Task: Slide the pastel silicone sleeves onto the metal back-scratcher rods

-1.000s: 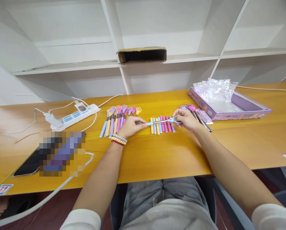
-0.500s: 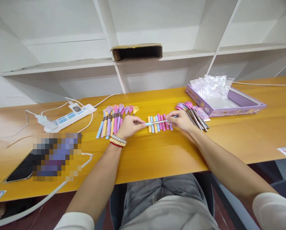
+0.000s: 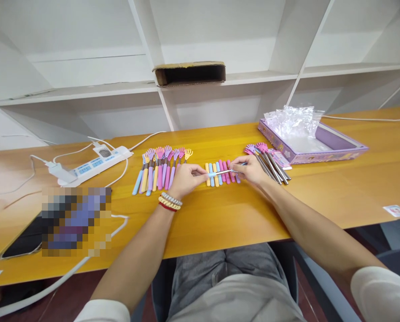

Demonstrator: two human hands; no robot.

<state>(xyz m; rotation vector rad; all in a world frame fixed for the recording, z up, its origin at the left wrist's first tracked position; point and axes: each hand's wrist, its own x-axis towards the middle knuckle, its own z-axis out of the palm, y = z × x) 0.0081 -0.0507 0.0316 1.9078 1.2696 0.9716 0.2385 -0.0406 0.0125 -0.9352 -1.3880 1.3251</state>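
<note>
Between my two hands a back scratcher (image 3: 222, 172) lies level, its metal rod bare in the middle. My left hand (image 3: 187, 180) pinches its light blue sleeve end, while my right hand (image 3: 250, 170) grips the other end, where a bit of blue shows at the fingers. Just beyond it lies a row of loose coloured sleeves (image 3: 216, 180) in yellow, blue, pink and purple. Left of my left hand, several back scratchers (image 3: 160, 174) with coloured grips are lined up, claws away from me. By my right hand are several with bare metal rods (image 3: 276, 169) and pink or purple claws.
A purple tray (image 3: 327, 156) holding clear plastic bags (image 3: 295, 123) stands at the right. A white power strip (image 3: 95, 165) with cables and a dark phone (image 3: 22, 241) lie on the left. Behind, a cardboard box (image 3: 189, 82) sits in the white shelving (image 3: 263, 77).
My left hand, with the sleeve end, has shifted slightly right towards my right hand; less bare rod shows between them. The whole view has moved a little.
</note>
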